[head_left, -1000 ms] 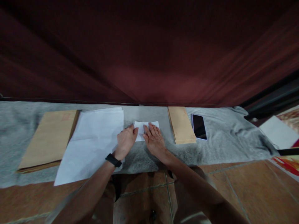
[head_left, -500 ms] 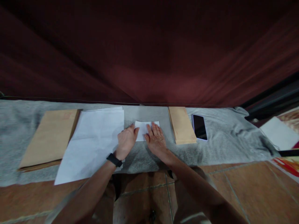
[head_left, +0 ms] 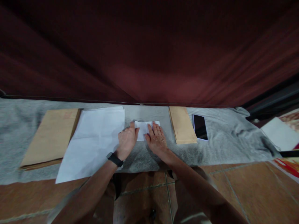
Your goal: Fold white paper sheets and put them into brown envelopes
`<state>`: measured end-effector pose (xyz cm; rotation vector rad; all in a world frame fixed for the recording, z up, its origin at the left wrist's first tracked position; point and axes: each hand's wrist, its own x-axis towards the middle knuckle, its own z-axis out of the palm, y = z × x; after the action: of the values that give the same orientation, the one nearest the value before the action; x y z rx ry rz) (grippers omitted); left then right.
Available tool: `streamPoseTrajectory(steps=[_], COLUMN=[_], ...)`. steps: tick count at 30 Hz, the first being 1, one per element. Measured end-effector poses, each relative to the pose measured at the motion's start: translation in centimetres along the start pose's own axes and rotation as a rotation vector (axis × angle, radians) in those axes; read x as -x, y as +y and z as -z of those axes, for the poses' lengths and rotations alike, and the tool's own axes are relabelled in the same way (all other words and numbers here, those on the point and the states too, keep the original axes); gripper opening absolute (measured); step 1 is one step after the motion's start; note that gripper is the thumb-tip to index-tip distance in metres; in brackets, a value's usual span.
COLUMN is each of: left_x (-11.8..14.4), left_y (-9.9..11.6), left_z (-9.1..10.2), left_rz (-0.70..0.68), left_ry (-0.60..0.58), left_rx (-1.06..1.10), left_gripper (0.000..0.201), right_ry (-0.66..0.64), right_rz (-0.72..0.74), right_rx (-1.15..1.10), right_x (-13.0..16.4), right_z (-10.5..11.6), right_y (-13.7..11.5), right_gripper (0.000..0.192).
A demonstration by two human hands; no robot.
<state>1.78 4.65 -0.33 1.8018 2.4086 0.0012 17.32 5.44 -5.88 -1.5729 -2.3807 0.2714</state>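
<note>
A small folded white sheet of paper [head_left: 142, 133] lies on the grey cloth in front of me. My left hand [head_left: 126, 139], with a dark band on its wrist, is at the sheet's left end. Its thumb presses on that edge, its index finger points forward and the other fingers are curled under, partly hidden. Across the right part of the sheet my right hand [head_left: 157, 140] rests flat, fingers stretched out. Left of my hands is a stack of large white sheets [head_left: 93, 143], and to the right a stack of narrow brown envelopes [head_left: 183, 126].
Large brown envelopes [head_left: 51, 137] lie at the far left, partly beside the white sheets. A phone [head_left: 200, 127] lies right of the narrow envelopes. The grey cloth [head_left: 229, 137] covers a long surface against a dark red curtain [head_left: 149, 62]. Below is a tiled floor [head_left: 252, 186].
My left index finger now reaches straighter forward along the folded sheet's left edge. The right hand stays flat in nearly the same place. The view has shifted very slightly.
</note>
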Motion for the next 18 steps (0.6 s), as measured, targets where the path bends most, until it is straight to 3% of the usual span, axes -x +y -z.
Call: streamPoseTrajectory(steps=[3,7,11,18], left_x=[0.3,0.6,1.0,1.6], left_y=[0.2,0.2,0.3,1.3], left_z=[0.1,-0.2,-0.6,-2.8], left_rz=[-0.056,-0.174,-0.308,-0.528], left_ry=[0.030,0.169,0.278,0.251], left_rx=[-0.039,-0.127,-0.199,-0.160], left_gripper=[0.044,0.032,0.037,0.049], right_ry=[0.002,0.025,0.028,-0.004], right_rz=[0.006,0.017,0.021,0.025], right_rx=[-0.004,-0.004,0.000,0.026], right_x=[0.0,-0.1,-0.1,-0.1], right_z=[-0.2,-0.4,-0.4,-0.2], right_y=[0.1,0.2,0.2,0.1], right_gripper=[0.059,0.059,0.060,0.058])
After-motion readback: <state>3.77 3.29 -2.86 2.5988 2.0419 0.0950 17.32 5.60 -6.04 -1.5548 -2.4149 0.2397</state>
